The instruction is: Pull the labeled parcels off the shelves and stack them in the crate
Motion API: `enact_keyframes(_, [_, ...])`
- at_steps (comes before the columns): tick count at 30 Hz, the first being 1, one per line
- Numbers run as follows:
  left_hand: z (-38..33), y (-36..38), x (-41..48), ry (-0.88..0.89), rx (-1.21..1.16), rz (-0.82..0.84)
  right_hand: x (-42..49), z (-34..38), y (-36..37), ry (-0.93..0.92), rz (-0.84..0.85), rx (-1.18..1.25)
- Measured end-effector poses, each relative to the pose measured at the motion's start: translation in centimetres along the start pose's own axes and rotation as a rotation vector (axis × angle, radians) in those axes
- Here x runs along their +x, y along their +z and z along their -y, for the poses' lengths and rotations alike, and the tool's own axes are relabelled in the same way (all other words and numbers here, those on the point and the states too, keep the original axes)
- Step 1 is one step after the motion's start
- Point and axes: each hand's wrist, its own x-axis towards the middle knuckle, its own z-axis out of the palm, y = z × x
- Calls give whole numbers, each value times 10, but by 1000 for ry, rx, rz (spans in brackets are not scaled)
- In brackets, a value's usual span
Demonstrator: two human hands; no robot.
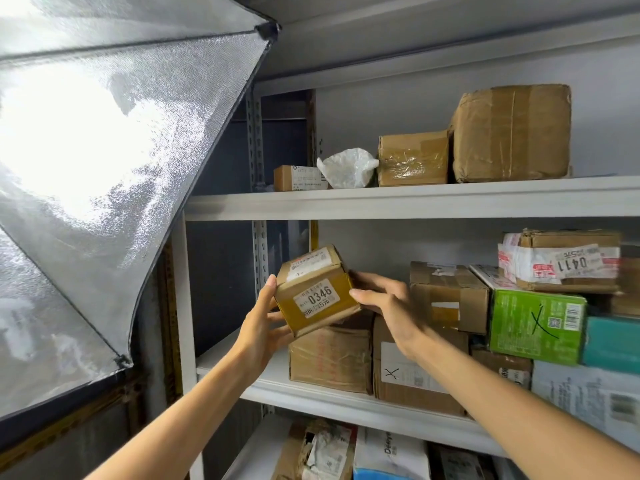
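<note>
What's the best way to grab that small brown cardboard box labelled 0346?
The small brown cardboard box is compact and blocky, so take its two opposite ends, one from each side: left hand gripping the left end, right hand the right, leaving the label showing.

Both arms reach up; left grip (261,320) and right grip (384,299) face inward, fingers apparently curled.
</note>
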Motion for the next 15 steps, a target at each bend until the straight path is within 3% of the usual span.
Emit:
enact_keyframes(7, [-9, 4, -9, 98, 24, 89, 5, 2, 4, -29, -90, 22])
enact_keyframes(10, [-13, 7, -13, 183, 171, 136, 14, 3, 4, 66, -180, 174])
enact_keyframes(15, [-19, 8, -16, 217, 420, 53, 18, 9, 3, 235, -275, 341])
